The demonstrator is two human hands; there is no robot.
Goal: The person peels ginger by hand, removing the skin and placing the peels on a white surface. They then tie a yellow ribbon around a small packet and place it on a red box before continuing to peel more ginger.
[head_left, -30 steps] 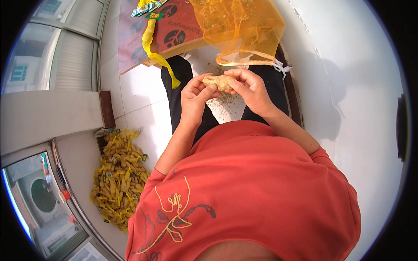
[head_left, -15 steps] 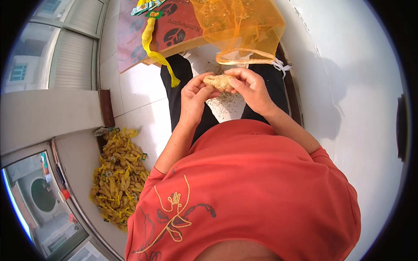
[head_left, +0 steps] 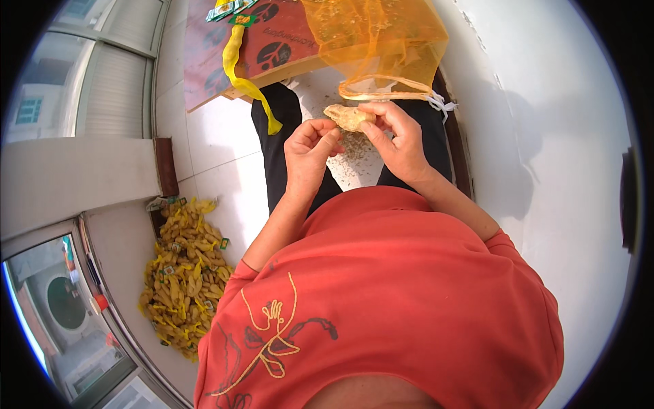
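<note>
Over my lap my right hand (head_left: 396, 140) pinches a knobby tan ginger root (head_left: 346, 117) by its right end, between thumb and fingers. The root's left end points up and to the left, free of any grip. Just below that end is my left hand (head_left: 310, 146), apart from the root. Its fingers are curled in, with the thumb against the forefinger; whether something small is between them is hidden. Beyond my hands, an orange mesh sack (head_left: 385, 44) spreads over the edge of a reddish board (head_left: 272, 41).
A long yellow mesh sleeve (head_left: 235, 61) hangs off the board, near more tagged packaging (head_left: 228, 9). Yellow-netted roots (head_left: 184, 279) lie heaped on the floor at left. Brown crumbs (head_left: 354, 155) are scattered between my legs. A white wall (head_left: 545, 170) stands close on the right.
My left hand has let go of the root and moved slightly down. The root has tilted, its left end rising, and stays in my right hand.
</note>
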